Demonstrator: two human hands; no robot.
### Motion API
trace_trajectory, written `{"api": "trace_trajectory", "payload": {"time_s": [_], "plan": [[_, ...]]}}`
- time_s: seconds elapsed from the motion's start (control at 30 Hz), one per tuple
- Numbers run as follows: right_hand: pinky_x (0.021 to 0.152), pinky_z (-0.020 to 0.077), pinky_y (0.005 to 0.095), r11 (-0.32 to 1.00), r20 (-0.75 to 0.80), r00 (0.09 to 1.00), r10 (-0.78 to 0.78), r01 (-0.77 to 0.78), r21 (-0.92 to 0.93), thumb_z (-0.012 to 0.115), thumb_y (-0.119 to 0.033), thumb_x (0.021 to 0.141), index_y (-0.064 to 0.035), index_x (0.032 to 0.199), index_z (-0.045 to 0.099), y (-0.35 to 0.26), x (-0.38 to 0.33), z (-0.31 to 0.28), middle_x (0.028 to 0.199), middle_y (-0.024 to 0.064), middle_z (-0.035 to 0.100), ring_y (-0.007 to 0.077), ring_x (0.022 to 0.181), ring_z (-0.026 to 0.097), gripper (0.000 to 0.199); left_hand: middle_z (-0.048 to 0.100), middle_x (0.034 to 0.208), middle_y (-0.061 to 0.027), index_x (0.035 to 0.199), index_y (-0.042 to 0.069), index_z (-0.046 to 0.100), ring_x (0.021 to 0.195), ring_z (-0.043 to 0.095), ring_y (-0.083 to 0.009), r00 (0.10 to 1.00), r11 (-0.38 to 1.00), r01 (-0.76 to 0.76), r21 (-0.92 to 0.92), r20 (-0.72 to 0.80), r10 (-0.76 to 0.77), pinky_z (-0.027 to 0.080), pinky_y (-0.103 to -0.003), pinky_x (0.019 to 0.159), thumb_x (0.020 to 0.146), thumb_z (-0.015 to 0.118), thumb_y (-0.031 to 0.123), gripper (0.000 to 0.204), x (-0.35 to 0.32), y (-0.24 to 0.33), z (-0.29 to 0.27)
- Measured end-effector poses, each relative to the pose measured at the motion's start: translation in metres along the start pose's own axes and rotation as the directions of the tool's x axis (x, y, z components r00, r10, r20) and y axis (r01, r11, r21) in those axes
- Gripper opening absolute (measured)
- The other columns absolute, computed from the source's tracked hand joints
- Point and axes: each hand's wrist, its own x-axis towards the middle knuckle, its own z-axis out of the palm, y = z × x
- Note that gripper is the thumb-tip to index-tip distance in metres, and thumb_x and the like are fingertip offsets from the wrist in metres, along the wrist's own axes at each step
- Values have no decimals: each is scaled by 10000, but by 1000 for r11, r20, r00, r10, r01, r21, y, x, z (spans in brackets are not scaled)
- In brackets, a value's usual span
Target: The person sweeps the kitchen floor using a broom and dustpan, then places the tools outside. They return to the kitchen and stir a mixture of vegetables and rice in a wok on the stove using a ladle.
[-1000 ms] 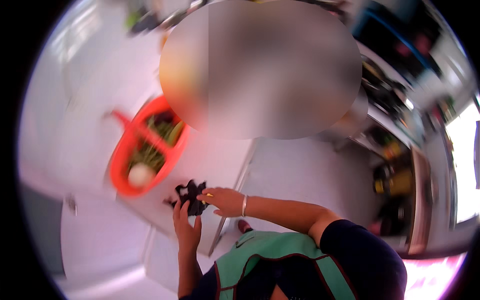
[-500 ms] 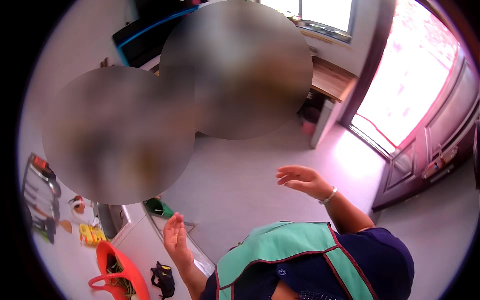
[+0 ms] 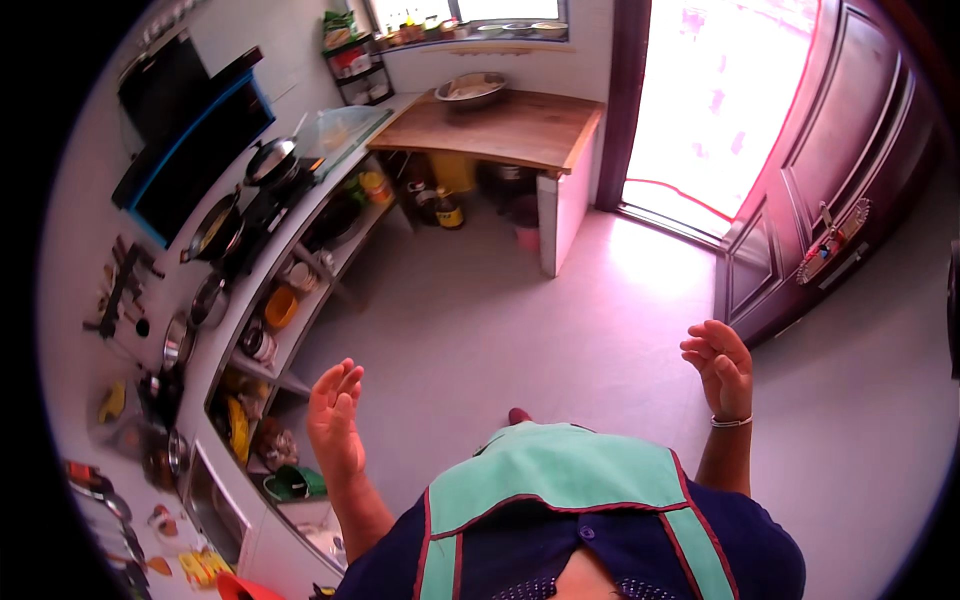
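My left hand (image 3: pixel 336 420) is raised over the floor beside the counter shelves, fingers apart and holding nothing. On the other side, my right hand (image 3: pixel 722 366) hangs in the air with fingers loosely bent and apart, also with nothing in it. A light bracelet (image 3: pixel 731 422) circles my right wrist. Between the two arms is the green apron (image 3: pixel 560 462) that I wear over a dark top. Nearest to my left hand are the open shelves, where a green container (image 3: pixel 292 483) stands low down.
Along the left runs a counter with a wok (image 3: pixel 214 228), a pot (image 3: pixel 272 160) and several pans. A wooden table (image 3: pixel 490 130) at the back bears a metal basin (image 3: pixel 470 90). To the right, a dark door (image 3: pixel 800 215) stands open. A red basket (image 3: pixel 245 588) shows at the lower left.
The view has swung left, with the stove and shelves now showing. My right hand has moved right and turned upright; my left hand has risen slightly. Both stay without anything in them.
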Motion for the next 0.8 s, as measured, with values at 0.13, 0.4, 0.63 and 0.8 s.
{"api": "trace_trajectory", "payload": {"time_s": [0.13, 0.4, 0.63, 0.8], "plan": [[868, 507, 343, 1000, -39, 999, -26, 26, -9, 638, -205, 839, 40, 1237, 476, 9, 42, -22, 1160, 176, 577, 262, 1000, 612, 495, 542, 1224, -120, 1191, 59, 510, 1138, 523, -229, 998, 999, 33, 37, -57, -30, 382, -362, 1004, 883, 556, 203, 343, 45, -27, 15], [882, 499, 356, 999, 90, 996, -2, -1, 39, 599, -187, 865, 53, 1247, 457, 59, 198, -28, 1134, 181, 582, 258, 1003, 608, 473, 554, 1190, -100, 1175, 44, 516, 1103, 528, -196, 963, 995, 58, -77, -259, -77, 365, -339, 999, 902, 503, 117, 283, 154, -97, 23], [902, 482, 381, 996, 220, 974, -54, 36, 87, 590, -188, 870, 60, 1257, 442, 86, 338, -12, 1155, 199, 566, 268, 1012, 601, 483, 566, 1165, -106, 1164, 37, 523, 1083, 540, -199, 983, 996, 3, -89, -181, -19, 377, -332, 990, 896, 520, 125, 282, 288, -119, 67], [892, 492, 372, 998, 206, 978, -1, -11, 59, 600, -183, 865, 60, 1258, 439, 97, 380, -39, 1138, 198, 578, 279, 1008, 608, 490, 575, 1145, -110, 1149, 27, 531, 1067, 553, -212, 1000, 996, -15, -88, -19, 14, 389, -343, 984, 880, 559, 146, 296, 347, -141, 118]]}}
